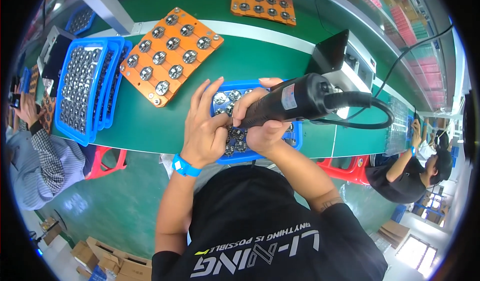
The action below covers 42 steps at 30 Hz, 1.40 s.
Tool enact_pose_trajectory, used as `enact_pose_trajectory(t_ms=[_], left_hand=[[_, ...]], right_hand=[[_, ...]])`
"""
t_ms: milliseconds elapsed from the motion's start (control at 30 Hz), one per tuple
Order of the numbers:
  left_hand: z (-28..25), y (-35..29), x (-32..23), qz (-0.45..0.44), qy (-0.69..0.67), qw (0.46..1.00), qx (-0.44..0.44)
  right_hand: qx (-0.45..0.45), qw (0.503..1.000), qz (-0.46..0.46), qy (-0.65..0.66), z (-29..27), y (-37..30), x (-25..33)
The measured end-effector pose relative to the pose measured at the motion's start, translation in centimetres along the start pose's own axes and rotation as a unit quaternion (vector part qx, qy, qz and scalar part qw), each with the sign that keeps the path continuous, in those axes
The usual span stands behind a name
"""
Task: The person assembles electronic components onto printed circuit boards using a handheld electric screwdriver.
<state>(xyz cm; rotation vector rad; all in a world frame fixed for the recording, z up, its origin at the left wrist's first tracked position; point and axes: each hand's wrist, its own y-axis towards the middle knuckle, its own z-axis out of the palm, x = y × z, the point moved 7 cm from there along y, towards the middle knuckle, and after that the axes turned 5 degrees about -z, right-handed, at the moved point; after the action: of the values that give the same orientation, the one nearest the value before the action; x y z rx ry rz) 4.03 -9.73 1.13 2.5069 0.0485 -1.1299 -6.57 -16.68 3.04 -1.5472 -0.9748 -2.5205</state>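
Note:
My right hand (262,138) is wrapped around a black electric screwdriver (302,101), tilted so its cabled end points right and its front end points left. Its tip is hidden behind my fingers. At that front end, my left hand (202,131) has its thumb and index finger bent together, while other fingers stretch upward. Whatever the pinch holds is too small or covered to make out. Beneath both hands lies a blue tray (299,137) with round, dark and silvery parts (235,145) in it.
An orange fixture board (165,93) with rows of round parts lies beyond my left hand; another orange board (262,2) is farther back. Stacked blue trays (90,138) stand at left. A black-and-silver box (345,63) and looping cable (385,118) are at right. People work on both sides.

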Motion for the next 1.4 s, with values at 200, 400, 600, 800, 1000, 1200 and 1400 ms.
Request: enact_pose_trajectory(t_ms=[200, 400, 600, 800, 1000, 1200, 1400], left_hand=[[0.1, 0.1, -0.7, -0.025, -0.025, 0.999, 0.014], [0.2, 0.8, -1.1, -0.066, -0.034, 0.996, 0.055], [0.1, 1.5, -1.6, -0.089, -0.003, 0.993, 0.08], [0.4, 1.4, -1.3, -0.096, -0.004, 0.992, 0.079], [0.3, 1.0, -0.8, -0.085, -0.033, 0.994, 0.066], [0.3, 0.8, -0.2, -0.087, -0.06, 0.992, 0.064], [-0.1, 0.5, 0.4, -0.076, -0.086, 0.992, 0.055]], right_hand=[[-0.115, 0.989, -0.005, -0.097, -4.7, 1.7, 5.9], [-0.213, 0.958, -0.144, -0.127, -13.8, 3.7, 13.2], [-0.241, 0.937, -0.17, -0.188, -17.3, 3.9, 13.5], [-0.238, 0.929, -0.164, -0.23, -16.9, 3.9, 12.9], [-0.188, 0.943, -0.114, -0.251, -16.2, 4.5, 12.3], [-0.167, 0.982, -0.041, -0.078, -11.2, 1.9, 9.3], [0.026, 0.993, -0.114, 0.028, -2.7, -1.9, 5.0]])
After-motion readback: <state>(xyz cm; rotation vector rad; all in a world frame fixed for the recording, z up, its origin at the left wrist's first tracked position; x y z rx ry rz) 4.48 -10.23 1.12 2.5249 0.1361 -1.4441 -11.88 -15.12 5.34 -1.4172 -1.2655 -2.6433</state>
